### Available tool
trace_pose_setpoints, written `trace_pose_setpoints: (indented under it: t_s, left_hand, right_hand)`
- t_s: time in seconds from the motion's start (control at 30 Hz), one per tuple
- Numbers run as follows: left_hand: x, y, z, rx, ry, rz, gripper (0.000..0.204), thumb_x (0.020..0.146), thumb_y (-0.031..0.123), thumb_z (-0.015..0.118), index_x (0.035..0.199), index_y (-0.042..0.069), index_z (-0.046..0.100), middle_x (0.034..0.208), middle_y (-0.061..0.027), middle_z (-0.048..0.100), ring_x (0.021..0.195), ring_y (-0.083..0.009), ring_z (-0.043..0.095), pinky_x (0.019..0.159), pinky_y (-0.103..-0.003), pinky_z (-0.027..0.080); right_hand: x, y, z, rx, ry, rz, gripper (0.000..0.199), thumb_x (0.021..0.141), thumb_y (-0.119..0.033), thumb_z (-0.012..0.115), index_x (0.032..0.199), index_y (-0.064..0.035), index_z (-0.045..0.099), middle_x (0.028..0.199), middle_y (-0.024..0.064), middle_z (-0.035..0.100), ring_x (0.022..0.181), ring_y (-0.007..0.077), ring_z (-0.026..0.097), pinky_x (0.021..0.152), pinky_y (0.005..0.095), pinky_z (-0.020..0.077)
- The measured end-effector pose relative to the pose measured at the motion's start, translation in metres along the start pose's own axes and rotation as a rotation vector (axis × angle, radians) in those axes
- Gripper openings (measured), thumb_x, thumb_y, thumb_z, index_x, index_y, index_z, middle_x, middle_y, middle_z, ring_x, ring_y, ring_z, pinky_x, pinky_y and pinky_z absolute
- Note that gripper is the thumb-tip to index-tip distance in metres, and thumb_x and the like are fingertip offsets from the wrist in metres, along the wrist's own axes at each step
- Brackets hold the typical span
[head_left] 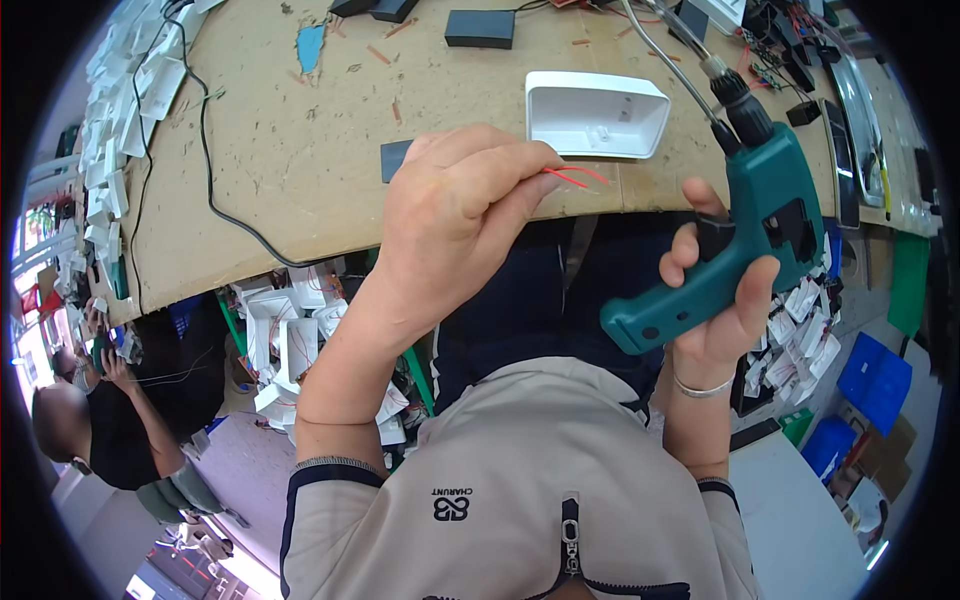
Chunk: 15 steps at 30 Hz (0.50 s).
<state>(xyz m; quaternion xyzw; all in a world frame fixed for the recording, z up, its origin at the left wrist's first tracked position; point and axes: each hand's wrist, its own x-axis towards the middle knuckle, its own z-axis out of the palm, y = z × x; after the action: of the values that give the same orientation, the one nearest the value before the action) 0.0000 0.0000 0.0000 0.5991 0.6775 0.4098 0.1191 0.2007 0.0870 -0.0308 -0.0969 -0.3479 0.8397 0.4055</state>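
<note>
Left hand (450,215) pinches red wires (572,177); right hand (722,300) grasps green drill (745,230).

Drill (745,250): matt teal plastic, metal chuck. Tray (596,114): smooth white plastic. Counter (290,170): rough, scuffed wood board. Wires (572,177): red plastic insulation.

blue boxes (875,380) lower right, cardboard box (885,450)

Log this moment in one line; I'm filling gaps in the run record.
left hand: pinches red wires | right hand: grips green drill | white housing: on bench
</note>
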Motion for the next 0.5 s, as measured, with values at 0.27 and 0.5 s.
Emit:
trace_pose_setpoints:
  t_s: [0.27,0.5]
  left_hand:
    - [0.005,-0.006,0.028,0.201,0.196,0.294,0.018,0.065,0.002,0.061,0.083,0.007,0.058,0.069,-0.0026,0.053,0.062,-0.0185,0.053,0.056,-0.029,0.037]
    - [0.006,-0.005,0.046,0.244,0.254,0.265,0.016,0.064,0.006,0.062,0.078,0.009,0.059,0.065,0.0001,0.050,0.057,-0.0151,0.050,0.054,-0.028,0.032]
  right_hand:
    - [0.020,0.003,0.009,-0.246,0.181,-0.008,0.065,0.082,-0.039,0.050,0.130,-0.0045,0.023,0.127,0.0231,0.032,0.107,0.0260,0.047,0.071,0.0288,0.0497]
    - [0.034,0.011,0.009,-0.158,0.239,-0.004,0.051,0.084,-0.030,0.050,0.123,-0.0026,0.033,0.120,0.0181,0.042,0.109,0.0288,0.046,0.073,0.0338,0.0492]
